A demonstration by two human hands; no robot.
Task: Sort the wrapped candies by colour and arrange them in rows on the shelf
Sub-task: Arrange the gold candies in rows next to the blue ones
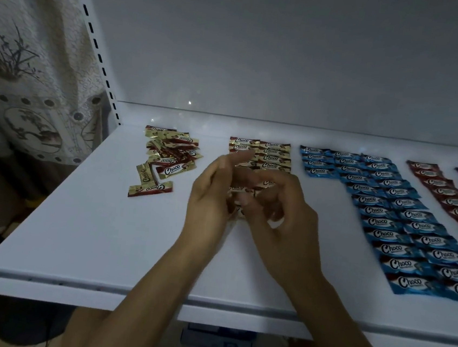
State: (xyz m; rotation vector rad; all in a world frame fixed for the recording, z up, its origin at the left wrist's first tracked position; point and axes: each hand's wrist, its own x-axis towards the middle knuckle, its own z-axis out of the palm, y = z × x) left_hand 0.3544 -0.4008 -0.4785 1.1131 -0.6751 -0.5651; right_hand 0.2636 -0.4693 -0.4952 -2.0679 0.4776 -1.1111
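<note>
Left hand (211, 199) and right hand (282, 224) huddle together over the gold candies (274, 158) on the shelf (75, 228); blur hides any grip. One stray knuckle could knock the laid rows crooked.

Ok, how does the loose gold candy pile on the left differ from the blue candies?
The gold pile lies heaped, its candies overlapping at mixed angles; the blue candies lie flat in neat rows. The gold pile has gold-and-red wrappers, the blue candies blue ones. Both carry the Choco logo.
</note>
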